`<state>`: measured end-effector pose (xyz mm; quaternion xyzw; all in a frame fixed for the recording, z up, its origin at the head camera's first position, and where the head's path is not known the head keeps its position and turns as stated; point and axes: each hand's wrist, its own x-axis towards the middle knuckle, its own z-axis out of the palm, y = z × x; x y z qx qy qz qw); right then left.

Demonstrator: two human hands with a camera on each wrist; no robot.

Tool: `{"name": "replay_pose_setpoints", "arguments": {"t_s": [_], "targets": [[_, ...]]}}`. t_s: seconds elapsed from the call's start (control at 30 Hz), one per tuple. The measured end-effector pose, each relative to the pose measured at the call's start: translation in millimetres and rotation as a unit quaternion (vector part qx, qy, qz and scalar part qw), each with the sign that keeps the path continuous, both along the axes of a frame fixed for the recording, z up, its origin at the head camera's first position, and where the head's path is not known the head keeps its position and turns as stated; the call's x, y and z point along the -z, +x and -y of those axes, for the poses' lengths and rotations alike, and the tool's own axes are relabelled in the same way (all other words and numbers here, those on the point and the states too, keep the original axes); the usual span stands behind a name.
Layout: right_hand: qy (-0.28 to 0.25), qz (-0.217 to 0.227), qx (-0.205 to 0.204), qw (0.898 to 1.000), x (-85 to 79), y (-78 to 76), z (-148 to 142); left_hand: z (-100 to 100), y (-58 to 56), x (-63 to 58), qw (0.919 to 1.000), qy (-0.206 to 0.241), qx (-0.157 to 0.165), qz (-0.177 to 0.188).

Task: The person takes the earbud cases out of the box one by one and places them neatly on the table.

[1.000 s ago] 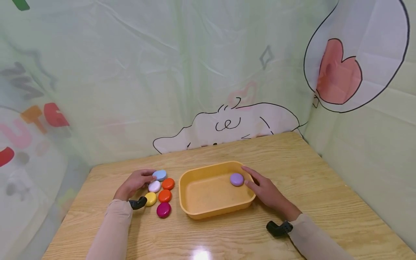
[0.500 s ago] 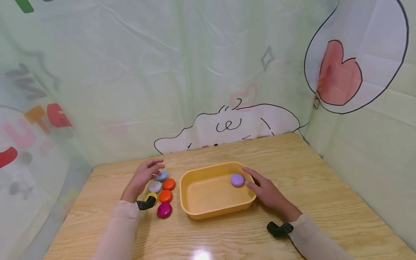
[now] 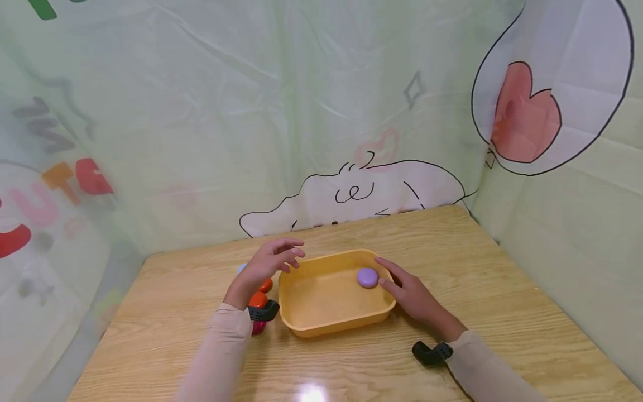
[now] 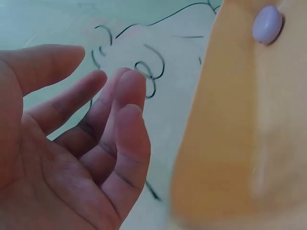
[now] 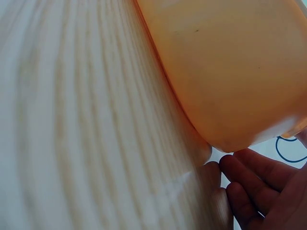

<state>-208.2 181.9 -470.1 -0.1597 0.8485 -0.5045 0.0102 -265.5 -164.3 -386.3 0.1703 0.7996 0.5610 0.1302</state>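
Observation:
My left hand [image 3: 266, 265] hovers over the left edge of a yellow plastic tray [image 3: 331, 328]. Its fingers are loosely bent and its palm faces the tray; nothing lies in it in the left wrist view. Inside the tray, toward the right end, rests a smooth round purple piece [image 3: 368, 277]. My right hand [image 3: 414, 296] holds the tray's right end, thumb over the rim and fingers along the outer wall [image 5: 240, 86]. Beneath my left hand, partly hidden, are a light-blue piece [image 3: 242, 268], orange pieces [image 3: 258, 300] and a magenta piece [image 3: 258, 328].
A wooden table [image 3: 477, 279] carries everything, with bare wood to the right and front of the tray. Behind it hangs a pale printed curtain [image 3: 201, 139] that also runs along both sides. Each wrist wears a black camera band [image 3: 432, 354].
My left hand has left the light-blue piece, which stays on the table, and has risen and moved right to the tray. My right hand and the tray have stayed in place.

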Motion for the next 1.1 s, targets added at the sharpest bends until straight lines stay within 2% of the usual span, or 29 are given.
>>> {"name": "replay_pose_setpoints", "arguments": {"t_s": [0.2, 0.37, 0.5, 0.67, 1.1], "targets": [[0.001, -0.002, 0.000, 1.000, 2.9, -0.9, 1, -18, -0.6, 7.2, 0.9987, 0.007, 0.045, 0.022], [0.003, -0.002, 0.002, 1.000, 2.6, 0.5, 1, -28, -4.1, 13.2, 0.9976, 0.011, 0.058, 0.036], [0.004, -0.004, 0.005, 1.000, 0.2, 0.8, 1, -38, -8.7, 17.0, 0.9957, 0.012, 0.081, 0.043], [0.002, -0.005, 0.004, 1.000, 0.2, -0.1, 1, -49, -14.6, 23.4, 0.9923, -0.010, 0.111, 0.055], [0.003, -0.003, 0.003, 1.000, -0.1, -0.5, 0, -90, -16.7, 31.7, 0.9867, -0.072, 0.137, 0.049]]}}
